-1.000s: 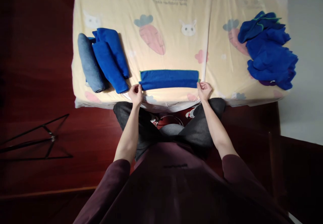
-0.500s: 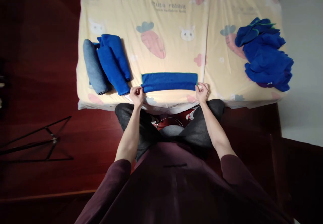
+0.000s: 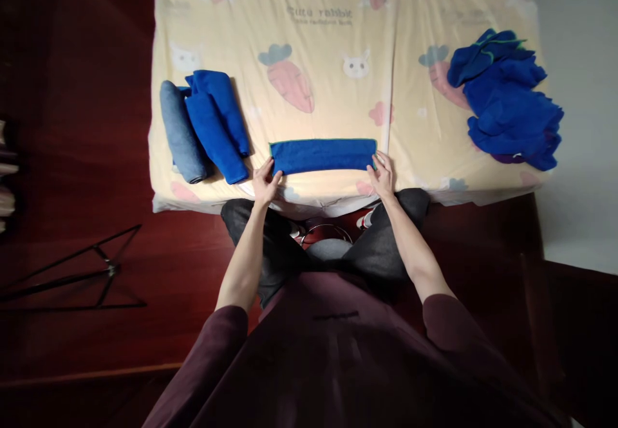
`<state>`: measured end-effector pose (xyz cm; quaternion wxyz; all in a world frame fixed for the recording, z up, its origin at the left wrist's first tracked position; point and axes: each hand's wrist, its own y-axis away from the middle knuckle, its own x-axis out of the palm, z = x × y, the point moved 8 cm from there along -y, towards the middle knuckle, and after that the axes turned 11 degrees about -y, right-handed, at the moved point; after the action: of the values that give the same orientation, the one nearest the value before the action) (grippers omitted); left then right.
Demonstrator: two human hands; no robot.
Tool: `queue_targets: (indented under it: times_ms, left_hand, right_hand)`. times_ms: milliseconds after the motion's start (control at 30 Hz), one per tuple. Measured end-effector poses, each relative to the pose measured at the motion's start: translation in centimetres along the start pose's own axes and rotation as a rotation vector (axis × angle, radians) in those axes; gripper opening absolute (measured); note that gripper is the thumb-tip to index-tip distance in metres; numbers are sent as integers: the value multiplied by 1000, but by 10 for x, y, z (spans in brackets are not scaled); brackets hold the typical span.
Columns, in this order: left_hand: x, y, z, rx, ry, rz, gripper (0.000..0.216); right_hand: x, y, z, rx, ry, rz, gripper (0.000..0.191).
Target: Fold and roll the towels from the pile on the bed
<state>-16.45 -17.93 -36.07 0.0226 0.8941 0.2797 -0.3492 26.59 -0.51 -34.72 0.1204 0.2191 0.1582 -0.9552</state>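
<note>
A blue towel [image 3: 322,156] with green edging lies folded into a long flat strip near the front edge of the bed. At its left end is my left hand [image 3: 264,183], fingers spread, the thumb touching the near corner. My right hand [image 3: 382,176] rests at the opposite end with its fingers apart, the thumb on the near corner and the other fingers along the short side. Both hands touch the strip without a visible pinch.
Rolled towels, one grey-blue [image 3: 183,133] and two blue [image 3: 217,132], lie to the left. A crumpled heap of blue cloths [image 3: 514,103] is at the right. The patterned bed sheet [image 3: 333,80] lies beneath. A black tripod leg assembly [image 3: 109,268] stands on the floor at left.
My fingers have gone from pinching the towel's near corners to spreading at its two ends. The near fold now lies flatter, and the strip looks more even.
</note>
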Motion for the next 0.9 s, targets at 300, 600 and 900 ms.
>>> queue_targets:
  times_ms: [300, 600, 900]
  left_hand:
    - [4, -14, -4, -31, 19, 42, 44]
    - [-18, -24, -22, 129, -301, 323, 49]
    - [-29, -10, -24, 13, -333, 325, 23]
  right_hand:
    - [-5, -10, 2, 84, 19, 54, 54]
    - [-20, -15, 12, 74, -1, 255, 48]
    - [-30, 0, 2, 255, 58, 313, 37]
